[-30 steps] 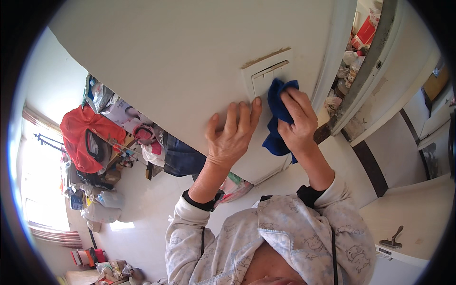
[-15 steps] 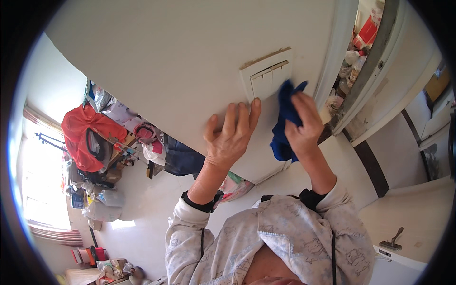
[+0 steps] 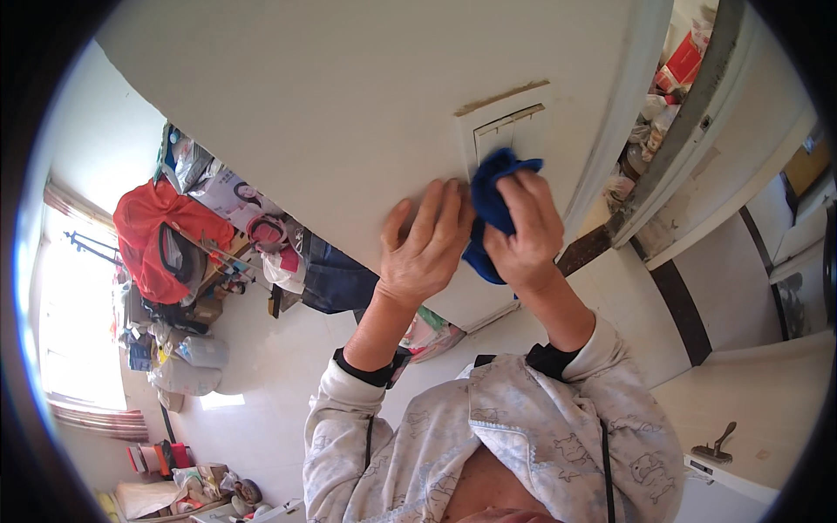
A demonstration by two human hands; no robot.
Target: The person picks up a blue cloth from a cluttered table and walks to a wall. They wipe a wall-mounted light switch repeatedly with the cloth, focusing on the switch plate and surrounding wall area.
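A white two-rocker switch plate with a grimy top edge is set on the white wall. My right hand grips a bunched dark blue cloth, which lies over the lower part of the switch and hides it. My left hand rests on the wall just left of the cloth, fingertips near the plate's lower left corner, fingers extended and holding nothing.
A white door frame opens right of the switch onto piled packages. An open door with a metal handle is at lower right. A red bag and heaped goods stand left, by a bright window.
My right hand and the cloth moved right off the switch, then back left and onto its lower part. My left hand has shifted slightly. The view has shifted a little.
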